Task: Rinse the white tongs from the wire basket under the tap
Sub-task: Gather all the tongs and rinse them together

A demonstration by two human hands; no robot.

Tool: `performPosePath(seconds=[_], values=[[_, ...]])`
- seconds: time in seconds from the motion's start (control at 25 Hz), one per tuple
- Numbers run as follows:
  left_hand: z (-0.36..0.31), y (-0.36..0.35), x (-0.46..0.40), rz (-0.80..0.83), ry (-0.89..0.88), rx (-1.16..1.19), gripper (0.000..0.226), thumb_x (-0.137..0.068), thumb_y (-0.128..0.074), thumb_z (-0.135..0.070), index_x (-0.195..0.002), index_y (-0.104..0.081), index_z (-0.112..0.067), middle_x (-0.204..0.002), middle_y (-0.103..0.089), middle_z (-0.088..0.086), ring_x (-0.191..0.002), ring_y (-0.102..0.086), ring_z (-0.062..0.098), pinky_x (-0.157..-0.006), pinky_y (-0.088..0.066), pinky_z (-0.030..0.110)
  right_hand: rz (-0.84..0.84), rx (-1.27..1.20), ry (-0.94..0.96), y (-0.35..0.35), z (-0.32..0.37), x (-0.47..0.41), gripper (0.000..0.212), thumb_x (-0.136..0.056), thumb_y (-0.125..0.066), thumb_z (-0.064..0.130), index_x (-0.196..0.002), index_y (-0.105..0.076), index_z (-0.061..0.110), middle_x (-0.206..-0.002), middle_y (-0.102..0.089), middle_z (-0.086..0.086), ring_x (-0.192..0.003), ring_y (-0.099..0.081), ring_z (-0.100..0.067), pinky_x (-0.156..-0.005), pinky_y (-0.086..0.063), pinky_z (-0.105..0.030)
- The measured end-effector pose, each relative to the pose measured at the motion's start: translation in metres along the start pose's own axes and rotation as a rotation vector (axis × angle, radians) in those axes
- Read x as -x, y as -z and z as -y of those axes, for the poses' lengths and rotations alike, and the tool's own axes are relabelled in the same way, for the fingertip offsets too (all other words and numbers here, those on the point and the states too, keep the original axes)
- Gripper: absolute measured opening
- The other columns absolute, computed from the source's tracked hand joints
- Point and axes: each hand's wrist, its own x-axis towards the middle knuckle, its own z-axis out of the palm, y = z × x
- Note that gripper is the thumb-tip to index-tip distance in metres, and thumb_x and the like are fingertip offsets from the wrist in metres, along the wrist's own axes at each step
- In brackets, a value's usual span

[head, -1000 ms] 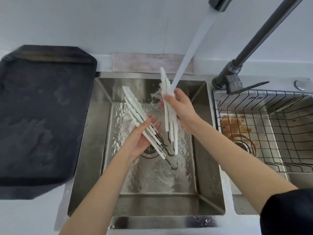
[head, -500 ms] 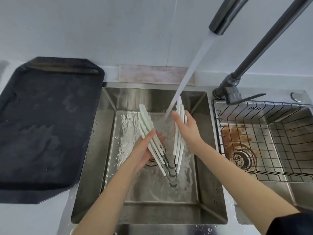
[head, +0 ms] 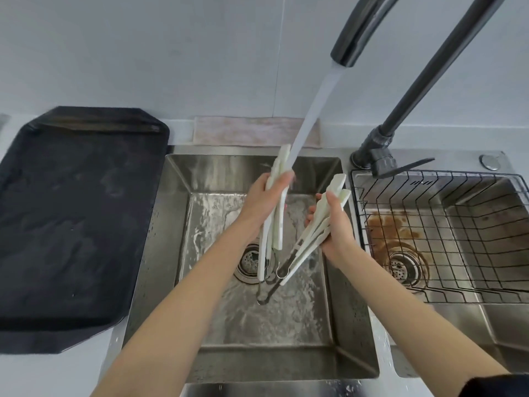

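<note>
Over the steel sink [head: 160, 247], each hand holds a bundle of white tongs. My left hand [head: 262, 202] grips one bundle [head: 276, 222] upright, its top end in the stream of water [head: 312, 110] that falls from the dark tap spout [head: 353, 32]. My right hand [head: 335, 227] grips the other bundle [head: 320, 224], tilted with its top toward the right, beside the stream. The lower metal ends of both bundles meet above the sink floor near the drain [head: 250, 263]. The black wire basket [head: 446, 233] in the right basin holds nothing that I can see.
A large black tray [head: 71, 224] lies on the counter to the left of the sink. A folded cloth [head: 246, 130] rests behind the sink against the wall. The tap base and lever [head: 380, 159] stand at the back between the two basins. The right basin has brown stains around its drain [head: 400, 265].
Both hands have shifted right with their tongs. The left hand's bundle has come under the water stream, and the right hand's bundle has left it and tilted right. The view has dropped lower.
</note>
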Motion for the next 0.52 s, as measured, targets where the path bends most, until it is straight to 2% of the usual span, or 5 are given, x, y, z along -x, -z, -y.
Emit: performPosePath(seconds=[0.08,0.2,0.32,0.4,0.52], values=[[-0.007,-0.007,0.001,0.012,-0.059,-0.082,0.024,-0.083,-0.056,-0.050,-0.081,-0.052,-0.027,-0.069,-0.057,-0.006,-0.040,-0.057,-0.002,-0.043,-0.047,0.012,-0.021,-0.022,-0.005,0.003,0.000,0.001,0.030,-0.091,-0.050,0.036,-0.106,-0.055,0.011,-0.068,-0.054,-0.002,-0.052,-0.054,-0.010,-0.050,-0.052,-0.020],[-0.010,-0.012,0.003,0.031,-0.097,-0.107,0.020,-0.084,-0.057,-0.046,-0.090,-0.051,-0.028,-0.073,-0.056,-0.005,-0.038,-0.056,0.001,-0.049,-0.054,0.022,-0.057,0.026,0.008,0.006,-0.001,0.001,0.028,-0.089,-0.054,0.038,-0.103,-0.056,0.014,-0.071,-0.055,-0.001,-0.061,-0.055,-0.012,-0.055,-0.051,-0.023],[-0.007,-0.013,0.005,0.046,-0.169,-0.103,0.022,-0.088,-0.055,-0.020,-0.109,-0.049,-0.017,-0.072,-0.055,-0.003,-0.043,-0.056,0.000,-0.052,-0.053,0.019,-0.075,0.058,0.023,0.006,0.000,0.001,0.016,-0.087,-0.060,0.032,-0.093,-0.056,0.018,-0.070,-0.056,-0.001,-0.063,-0.057,-0.012,-0.060,-0.051,-0.025],[-0.002,-0.012,0.008,0.042,-0.187,-0.084,0.018,-0.087,-0.053,-0.009,-0.099,-0.049,-0.021,-0.072,-0.053,-0.002,-0.051,-0.055,0.004,-0.050,-0.049,0.014,-0.101,0.071,0.053,0.006,0.001,0.001,0.008,-0.086,-0.061,0.025,-0.089,-0.055,0.020,-0.069,-0.057,-0.001,-0.063,-0.058,-0.012,-0.061,-0.051,-0.026],[0.008,-0.007,0.010,0.012,-0.143,-0.052,0.014,-0.088,-0.054,-0.015,-0.084,-0.049,-0.027,-0.069,-0.052,-0.004,-0.054,-0.053,0.005,-0.055,-0.049,0.016,-0.133,0.131,0.108,0.005,0.000,0.003,0.007,-0.087,-0.060,0.019,-0.083,-0.055,0.021,-0.067,-0.056,0.000,-0.062,-0.057,-0.012,-0.063,-0.050,-0.027]])
